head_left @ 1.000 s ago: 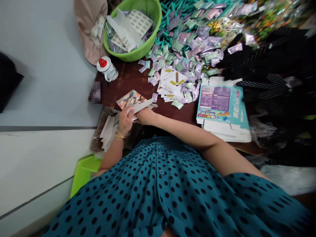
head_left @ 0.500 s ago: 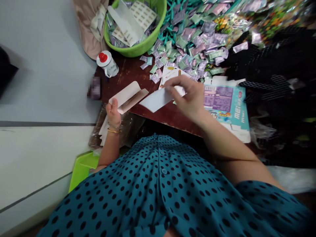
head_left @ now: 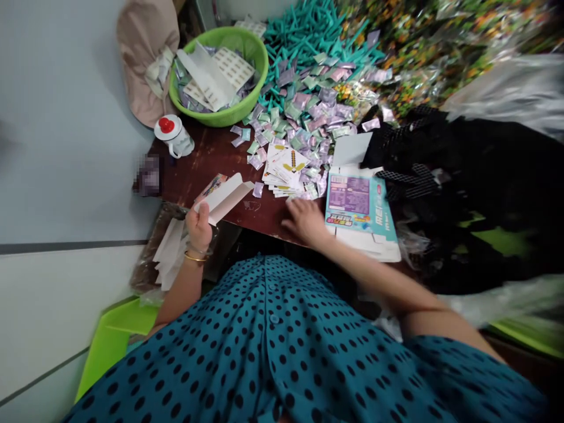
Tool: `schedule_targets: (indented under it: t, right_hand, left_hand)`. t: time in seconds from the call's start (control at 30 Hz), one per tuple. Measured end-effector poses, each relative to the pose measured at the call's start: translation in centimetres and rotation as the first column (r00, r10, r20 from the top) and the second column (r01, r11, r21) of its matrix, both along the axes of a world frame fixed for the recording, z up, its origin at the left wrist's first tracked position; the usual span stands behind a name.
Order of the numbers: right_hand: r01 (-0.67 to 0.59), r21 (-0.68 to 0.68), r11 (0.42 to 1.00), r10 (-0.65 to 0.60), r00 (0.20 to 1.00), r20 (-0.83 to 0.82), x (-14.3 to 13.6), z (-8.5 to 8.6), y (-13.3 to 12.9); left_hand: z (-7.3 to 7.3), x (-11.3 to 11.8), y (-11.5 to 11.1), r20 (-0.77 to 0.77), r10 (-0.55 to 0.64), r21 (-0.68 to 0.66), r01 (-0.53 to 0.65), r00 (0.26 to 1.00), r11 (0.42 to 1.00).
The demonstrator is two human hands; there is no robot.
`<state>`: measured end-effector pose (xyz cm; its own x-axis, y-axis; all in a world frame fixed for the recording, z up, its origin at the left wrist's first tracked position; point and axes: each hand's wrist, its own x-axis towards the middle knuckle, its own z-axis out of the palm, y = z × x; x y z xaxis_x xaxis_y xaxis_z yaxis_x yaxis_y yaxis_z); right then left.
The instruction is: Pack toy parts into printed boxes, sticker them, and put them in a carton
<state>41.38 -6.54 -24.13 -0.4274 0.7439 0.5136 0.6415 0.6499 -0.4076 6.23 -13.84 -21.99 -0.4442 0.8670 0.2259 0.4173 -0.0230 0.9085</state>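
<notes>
My left hand (head_left: 199,228), thumb on top, grips a white folded card sleeve (head_left: 228,198) above the table's front edge. A strip of colourful print (head_left: 212,187) shows along its far side; whether it is part of the sleeve I cannot tell. My right hand (head_left: 306,222) lies low over the brown table, fingers apart and slightly blurred, with no object visible in it. Its fingertips reach the near edge of a loose stack of white printed cards (head_left: 284,167), the top one showing a yellow pickaxe-like picture. Just right of that hand lies a flattened turquoise and purple carton (head_left: 352,197).
Many small green and purple sachets (head_left: 304,120) spread behind the cards, with turquoise plastic pieces (head_left: 304,35) beyond. A green basket (head_left: 218,117), a lidded white mug (head_left: 176,138) and a beige cap (head_left: 147,53) stand at left. Black cloth (head_left: 462,194) covers the right.
My right hand has dropped to the table beside the card stack, and the white sheet it held is gone from it. My left hand still holds the sleeve. The view has shifted.
</notes>
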Motion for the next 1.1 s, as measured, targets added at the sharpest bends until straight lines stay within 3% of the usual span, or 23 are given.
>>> schedule_targets:
  t: [0.07,0.13,0.2,0.33,0.47,0.53,0.63,0.7,0.8,0.87,0.9,0.93,0.97,1.0,1.03,1.1]
  right_hand:
    - [0.043,-0.126,0.991,-0.023,0.987,0.157,-3.4,-3.8,-6.2]
    - [0.126,-0.276,0.953,-0.044,0.958,0.283,-5.0,-6.4,-10.4]
    - [0.151,-0.373,0.916,-0.033,0.952,0.304,-4.9,-7.7,-12.3]
    - [0.146,-0.363,0.92,-0.053,0.966,0.253,-2.9,-8.2,-12.1]
    - [-0.112,-0.322,0.94,0.153,0.982,0.106,-2.2,-6.5,-10.8]
    - [-0.164,-0.25,0.954,0.167,0.986,-0.01,-3.2,-4.2,-9.4]
    - [-0.204,-0.113,0.972,0.191,0.975,-0.113,-7.2,0.0,-6.3]
    - [-0.283,-0.063,0.957,0.28,0.959,-0.044,-10.8,2.0,-4.1]
    - [-0.345,-0.063,0.936,0.35,0.932,0.098,-13.6,3.0,-1.2]
    - [-0.268,-0.068,0.961,0.275,0.953,0.124,-11.6,2.8,0.1]
    - [-0.155,-0.077,0.985,0.165,0.977,0.132,-9.3,2.6,0.6]
    - [0.009,-0.093,0.996,0.006,0.988,0.152,-6.1,2.3,1.0]
    - [0.231,-0.12,0.966,-0.206,0.96,0.189,-2.2,1.8,1.2]
    - [0.469,-0.141,0.872,-0.428,0.869,0.247,2.0,1.3,1.4]
    - [0.657,-0.152,0.738,-0.597,0.741,0.306,6.3,0.6,1.5]
    - [0.833,-0.184,0.522,-0.73,0.548,0.407,14.3,-1.0,1.5]
  left_hand:
    - [-0.2,0.4,-0.3,-0.042,-0.046,-0.008,0.046,0.998,0.999]
    - [-0.3,0.8,-0.4,-0.072,-0.099,-0.024,0.097,0.993,0.995]
    - [-0.2,1.0,-0.3,-0.088,-0.128,-0.03,0.126,0.988,0.992]
    - [0.3,1.4,0.3,-0.095,-0.14,-0.006,0.14,0.986,0.99]
    - [0.6,1.5,0.3,-0.067,-0.121,0.003,0.121,0.99,0.993]
    - [0.6,1.6,0.1,-0.044,-0.12,0.003,0.121,0.992,0.993]
    - [0.6,2.0,0.0,-0.048,-0.134,-0.003,0.134,0.99,0.991]
    - [0.9,2.0,0.1,-0.092,-0.145,0.005,0.146,0.985,0.989]
    - [1.7,1.2,0.4,-0.203,-0.08,0.033,0.088,0.976,0.996]
    - [2.0,0.0,0.4,-0.277,0.033,0.059,-0.017,0.96,0.998]
    - [1.9,-0.6,0.4,-0.313,0.078,0.074,-0.058,0.946,0.996]
    - [1.5,-1.2,0.3,-0.349,0.099,0.087,-0.073,0.932,0.994]
    - [1.0,-1.6,0.3,-0.383,0.093,0.1,-0.059,0.919,0.993]
    - [0.2,-1.8,0.4,-0.421,0.05,0.102,-0.007,0.905,0.995]
    - [-0.8,-1.9,0.6,-0.463,-0.028,0.086,0.077,0.886,0.993]
    - [-3.0,-1.6,1.2,-0.551,-0.235,-0.016,0.272,0.8,0.962]
